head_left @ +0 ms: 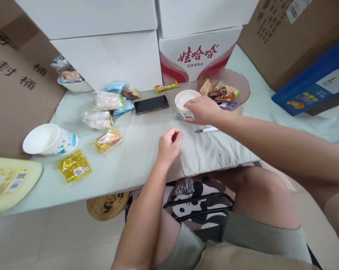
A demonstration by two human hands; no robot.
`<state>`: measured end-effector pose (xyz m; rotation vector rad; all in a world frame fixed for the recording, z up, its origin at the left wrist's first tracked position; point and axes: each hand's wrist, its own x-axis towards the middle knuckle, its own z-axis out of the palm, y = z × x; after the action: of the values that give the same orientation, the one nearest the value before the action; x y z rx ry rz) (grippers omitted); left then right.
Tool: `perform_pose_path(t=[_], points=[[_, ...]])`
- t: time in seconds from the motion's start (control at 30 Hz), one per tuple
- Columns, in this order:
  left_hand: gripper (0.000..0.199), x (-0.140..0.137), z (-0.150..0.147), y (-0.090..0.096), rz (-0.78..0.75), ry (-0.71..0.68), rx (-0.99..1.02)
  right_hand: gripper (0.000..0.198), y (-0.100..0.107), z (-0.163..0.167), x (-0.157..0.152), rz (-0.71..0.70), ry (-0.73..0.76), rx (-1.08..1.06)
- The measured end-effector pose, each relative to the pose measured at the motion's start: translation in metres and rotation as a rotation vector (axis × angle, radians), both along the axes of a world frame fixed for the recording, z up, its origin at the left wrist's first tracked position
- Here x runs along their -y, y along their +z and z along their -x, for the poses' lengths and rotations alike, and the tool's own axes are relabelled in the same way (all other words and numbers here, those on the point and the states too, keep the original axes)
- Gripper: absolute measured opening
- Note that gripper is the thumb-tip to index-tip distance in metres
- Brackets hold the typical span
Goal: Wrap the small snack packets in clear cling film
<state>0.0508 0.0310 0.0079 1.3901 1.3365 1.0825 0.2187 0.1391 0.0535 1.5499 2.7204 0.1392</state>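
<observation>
My right hand [201,109] reaches across to a white paper bowl [183,96] with a blue-green print and grips its near right side, fingertips over the rim and thumb low on the outside. My left hand [170,147] rests near the front of the table, curled into a loose fist with nothing visible in it. Beneath my right wrist lies a thin knife-like tool [207,129] with a white handle. Just behind the bowl is a pink translucent basin [242,88] holding several wrapped snacks [224,93].
Left of the bowl lie a black phone [151,104], a yellow snack stick [166,87] and several packaged snacks [107,100]. A tipped paper bucket [42,138] and yellow packets [74,166] are farther left. White cartons [200,56] wall the back; a blue container [315,80] stands right.
</observation>
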Motion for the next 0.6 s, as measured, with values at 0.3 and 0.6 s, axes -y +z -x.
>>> perform_pose_path(t=[0.3,0.6], points=[[0.016,-0.019,-0.033,-0.006,0.005,0.021,-0.046,0.037,0.012,-0.072,0.031,-0.165,0.015,-0.320],[0.019,-0.033,-0.047,-0.012,0.036,0.021,-0.085,0.018,0.071,-0.209,0.012,-0.343,-0.578,-0.204]])
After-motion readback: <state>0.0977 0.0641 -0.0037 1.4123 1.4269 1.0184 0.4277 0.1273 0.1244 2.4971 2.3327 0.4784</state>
